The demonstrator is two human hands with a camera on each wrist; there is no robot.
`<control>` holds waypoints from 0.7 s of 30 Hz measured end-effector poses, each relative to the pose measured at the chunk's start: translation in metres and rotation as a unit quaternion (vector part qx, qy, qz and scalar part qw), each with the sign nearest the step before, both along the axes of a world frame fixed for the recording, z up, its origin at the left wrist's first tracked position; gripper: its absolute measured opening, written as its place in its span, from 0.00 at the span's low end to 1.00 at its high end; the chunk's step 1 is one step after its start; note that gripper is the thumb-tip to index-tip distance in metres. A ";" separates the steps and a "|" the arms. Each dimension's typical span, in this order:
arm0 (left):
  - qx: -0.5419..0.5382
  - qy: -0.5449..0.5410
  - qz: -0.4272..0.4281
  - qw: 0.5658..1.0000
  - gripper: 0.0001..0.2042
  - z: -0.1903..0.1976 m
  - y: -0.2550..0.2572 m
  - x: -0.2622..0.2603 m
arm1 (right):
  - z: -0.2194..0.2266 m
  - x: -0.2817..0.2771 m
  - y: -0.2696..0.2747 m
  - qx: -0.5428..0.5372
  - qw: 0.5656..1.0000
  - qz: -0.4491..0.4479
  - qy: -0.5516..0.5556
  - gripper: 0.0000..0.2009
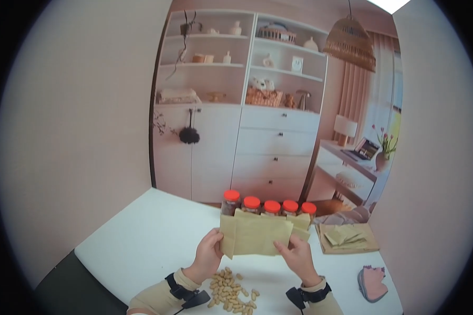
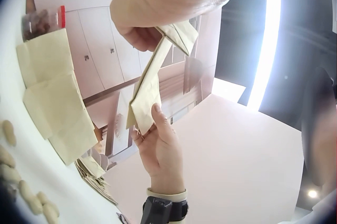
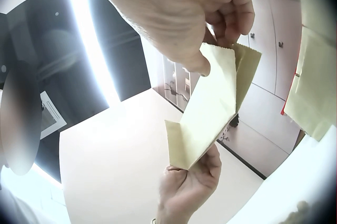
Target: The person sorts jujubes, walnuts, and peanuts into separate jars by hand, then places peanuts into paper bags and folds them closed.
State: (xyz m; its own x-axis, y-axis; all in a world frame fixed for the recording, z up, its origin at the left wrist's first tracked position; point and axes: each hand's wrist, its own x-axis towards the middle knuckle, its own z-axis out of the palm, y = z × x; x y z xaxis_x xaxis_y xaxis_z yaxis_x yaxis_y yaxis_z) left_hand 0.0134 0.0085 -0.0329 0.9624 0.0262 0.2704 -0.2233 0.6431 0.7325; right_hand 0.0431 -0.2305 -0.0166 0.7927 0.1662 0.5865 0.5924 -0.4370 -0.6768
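A tan paper bag point(image 1: 257, 236), folded with creased flaps, is held level above the white table by both hands. Its left end is pinched by the left hand point(image 1: 207, 257); the right hand point(image 1: 299, 258) grips the other end, thumb on the near face. In the left wrist view the bag point(image 2: 147, 95) spans from the left hand point(image 2: 174, 0) to the right hand point(image 2: 164, 155). The right wrist view has the bag point(image 3: 210, 95) between the right hand point(image 3: 179, 16) and the left hand point(image 3: 189, 190), one flap standing out.
Several red-lidded jars point(image 1: 252, 202) stand in a row behind the bag, with more flat paper bags point(image 2: 58, 108) near them. Loose peanuts point(image 1: 228, 291) lie between the forearms. At the right are a pile of paper bags point(image 1: 347, 239) and a pink and grey item point(image 1: 373, 283).
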 end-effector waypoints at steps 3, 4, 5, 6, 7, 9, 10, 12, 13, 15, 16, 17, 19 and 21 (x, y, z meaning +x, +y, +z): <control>0.004 0.010 -0.001 1.000 0.13 0.001 -0.001 -0.001 | -0.006 0.004 -0.002 0.092 0.991 0.069 0.064 0.10; 0.011 0.006 0.000 1.000 0.12 0.002 0.000 -0.001 | -0.005 0.002 -0.003 0.090 0.991 0.067 0.075 0.10; 0.012 0.008 0.009 1.000 0.12 0.005 0.001 0.000 | -0.003 0.001 -0.003 0.124 0.985 0.096 0.079 0.11; 0.010 0.013 0.010 1.000 0.12 0.005 0.003 0.002 | -0.001 0.001 -0.003 0.158 0.976 0.123 0.081 0.11; 0.022 0.012 0.008 1.000 0.12 0.004 0.008 0.005 | 0.002 -0.001 -0.005 0.165 0.969 0.152 0.103 0.12; 0.049 0.015 0.009 0.999 0.12 -0.001 0.017 0.009 | 0.010 -0.008 -0.006 0.182 0.958 0.182 0.124 0.13; 0.048 0.021 0.008 0.999 0.12 0.003 0.016 0.008 | 0.013 -0.013 -0.006 0.200 0.946 0.213 0.141 0.13; 0.020 0.057 0.019 0.998 0.12 0.011 0.014 0.001 | 0.016 -0.017 -0.010 0.203 0.941 0.229 0.148 0.14; 0.043 0.036 0.020 0.998 0.12 -0.004 0.025 0.011 | 0.018 -0.020 -0.012 0.204 0.936 0.246 0.149 0.15; 0.055 0.038 0.018 0.998 0.12 -0.018 0.045 0.017 | 0.026 -0.028 -0.013 0.213 0.927 0.262 0.164 0.15; 0.070 0.033 0.011 0.997 0.11 -0.019 0.054 0.016 | 0.027 -0.031 -0.015 0.226 0.919 0.274 0.171 0.15; 0.093 0.053 0.017 0.994 0.10 -0.012 0.059 0.005 | 0.022 -0.030 -0.019 0.166 0.930 0.274 0.180 0.17; 0.118 0.050 0.091 0.988 0.08 0.000 0.066 -0.008 | 0.020 -0.032 -0.010 0.104 0.942 0.265 0.179 0.17; 0.146 0.046 0.163 0.975 0.07 0.008 0.072 -0.015 | 0.015 -0.027 0.005 0.004 0.956 0.262 0.131 0.18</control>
State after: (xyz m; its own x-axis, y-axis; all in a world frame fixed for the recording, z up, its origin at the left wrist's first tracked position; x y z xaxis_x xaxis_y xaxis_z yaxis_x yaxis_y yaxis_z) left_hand -0.0021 0.0805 -0.0246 0.9364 0.2697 0.2245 -0.3051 0.3098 0.9005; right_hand 0.0161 -0.2260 -0.0015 0.7214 0.5775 0.3822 0.5383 -0.1204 -0.8341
